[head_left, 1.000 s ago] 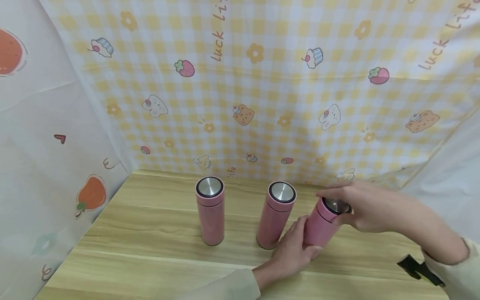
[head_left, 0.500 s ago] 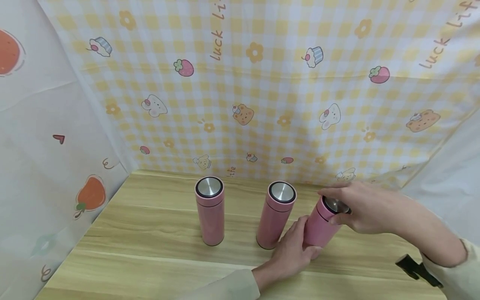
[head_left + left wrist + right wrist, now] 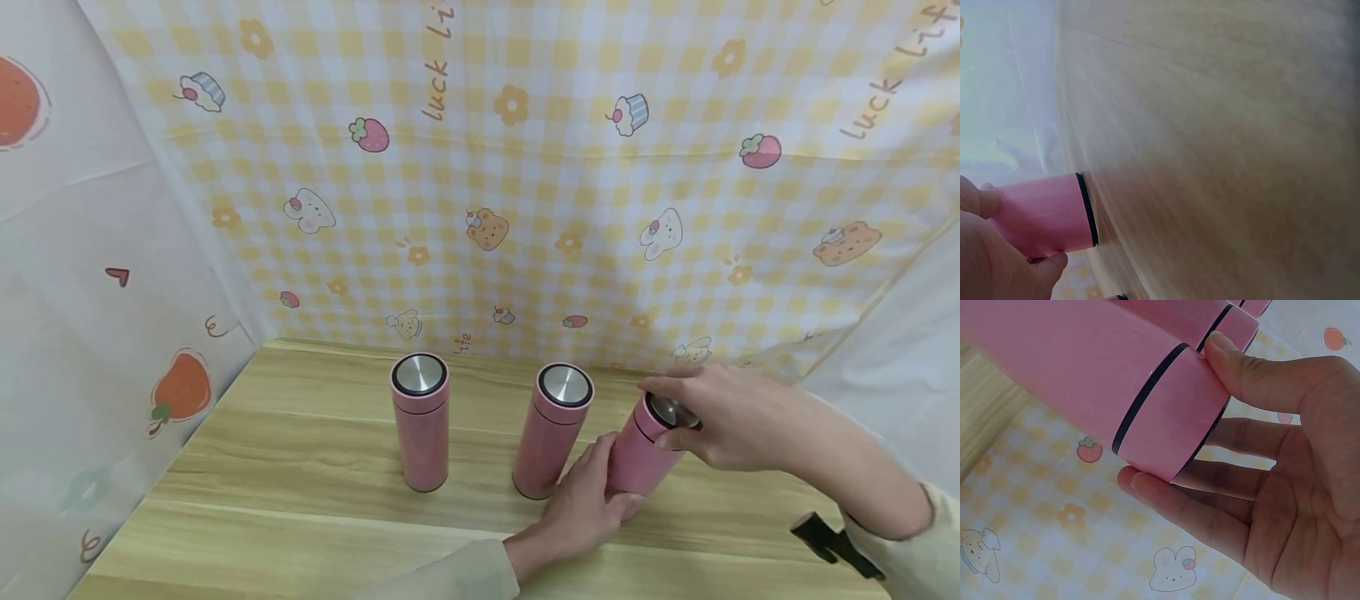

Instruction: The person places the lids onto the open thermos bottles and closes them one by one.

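Observation:
Three pink thermos bottles with shiny metal-topped lids stand on the wooden table. The right thermos bottle [image 3: 647, 457] is between my hands. My left hand [image 3: 583, 507] grips its lower body, fingers on one side and thumb on the other. In the left wrist view its dark-rimmed base [image 3: 1087, 209] is down at the tabletop. From above, my right hand [image 3: 738, 417] holds the lid [image 3: 1172, 419] by its edge, thumb on one side and fingers on the other. The lid sits on the bottle, a black ring below it. The palm hides part of the metal top.
The middle thermos bottle [image 3: 551, 433] stands just left of my left hand. Farther left is another thermos bottle [image 3: 422, 425]. A yellow checked cloth [image 3: 480, 167] hangs behind the wooden table [image 3: 300, 467], and a white cloth [image 3: 82, 333] hangs at the left.
My right hand has turned slightly on the lid, its thumb shifting a little to the left along the edge. My left hand and the bottles have stayed in place.

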The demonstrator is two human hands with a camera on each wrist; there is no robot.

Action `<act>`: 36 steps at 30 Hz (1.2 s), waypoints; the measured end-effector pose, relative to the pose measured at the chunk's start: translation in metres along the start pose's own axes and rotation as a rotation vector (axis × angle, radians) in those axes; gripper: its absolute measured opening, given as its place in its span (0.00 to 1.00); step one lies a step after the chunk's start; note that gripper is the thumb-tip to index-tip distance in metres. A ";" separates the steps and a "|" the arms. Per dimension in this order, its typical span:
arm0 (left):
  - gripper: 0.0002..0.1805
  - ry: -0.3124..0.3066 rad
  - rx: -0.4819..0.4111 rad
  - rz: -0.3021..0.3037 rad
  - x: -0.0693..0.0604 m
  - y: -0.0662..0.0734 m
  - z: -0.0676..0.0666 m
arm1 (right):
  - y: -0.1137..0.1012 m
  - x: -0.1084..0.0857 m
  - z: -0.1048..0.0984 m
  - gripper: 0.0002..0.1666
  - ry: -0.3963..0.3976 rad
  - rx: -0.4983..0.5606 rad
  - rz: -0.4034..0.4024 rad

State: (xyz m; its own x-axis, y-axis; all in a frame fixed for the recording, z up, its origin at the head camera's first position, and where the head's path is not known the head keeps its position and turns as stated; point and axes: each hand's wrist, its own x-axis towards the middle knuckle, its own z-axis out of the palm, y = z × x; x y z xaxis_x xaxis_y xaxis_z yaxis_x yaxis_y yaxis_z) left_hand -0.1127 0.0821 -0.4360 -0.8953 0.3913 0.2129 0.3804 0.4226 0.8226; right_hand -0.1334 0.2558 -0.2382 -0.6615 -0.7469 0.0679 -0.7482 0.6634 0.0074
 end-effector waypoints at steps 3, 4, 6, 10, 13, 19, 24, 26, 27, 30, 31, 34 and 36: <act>0.38 -0.001 -0.005 -0.002 0.000 0.000 0.000 | 0.000 0.000 0.000 0.33 0.001 -0.006 0.003; 0.38 -0.001 -0.006 -0.004 0.000 0.000 0.000 | 0.000 0.000 0.000 0.33 0.000 -0.006 0.004; 0.38 -0.001 -0.008 -0.006 0.000 0.000 0.000 | 0.000 0.000 0.000 0.33 -0.004 -0.005 0.008; 0.38 0.002 -0.009 -0.009 0.001 0.000 0.000 | -0.001 0.000 0.000 0.33 -0.006 -0.015 0.017; 0.38 0.005 -0.012 -0.007 0.000 -0.001 0.000 | -0.003 0.000 0.000 0.32 -0.008 -0.034 0.032; 0.38 0.004 -0.013 -0.008 0.000 -0.001 0.001 | -0.005 -0.001 0.002 0.33 -0.020 -0.049 0.063; 0.38 0.001 0.002 -0.006 -0.001 0.000 0.001 | -0.006 -0.003 0.003 0.33 0.007 -0.057 0.057; 0.39 -0.003 0.004 -0.007 -0.001 0.000 0.001 | -0.006 -0.004 0.004 0.33 0.025 -0.059 0.042; 0.39 -0.004 0.003 -0.008 -0.001 0.000 0.001 | -0.007 -0.004 0.005 0.33 0.032 -0.059 0.037; 0.39 -0.010 0.000 -0.017 -0.002 -0.001 0.001 | -0.007 -0.005 0.007 0.33 0.048 -0.054 0.021; 0.40 -0.013 -0.003 -0.017 -0.002 -0.001 0.001 | -0.007 -0.005 0.007 0.33 0.048 -0.048 0.021; 0.40 -0.023 -0.008 -0.006 -0.002 -0.001 0.000 | -0.006 -0.007 0.008 0.34 0.062 -0.048 0.019; 0.41 -0.031 -0.006 0.009 -0.002 0.000 0.000 | -0.005 -0.009 0.009 0.35 0.075 -0.050 0.015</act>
State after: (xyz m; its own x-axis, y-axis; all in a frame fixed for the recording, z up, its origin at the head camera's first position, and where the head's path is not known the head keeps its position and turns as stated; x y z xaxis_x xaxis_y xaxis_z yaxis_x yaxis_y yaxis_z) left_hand -0.1108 0.0812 -0.4363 -0.8843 0.4203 0.2035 0.3865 0.4141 0.8241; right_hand -0.1241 0.2591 -0.2480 -0.6659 -0.7323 0.1426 -0.7333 0.6776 0.0557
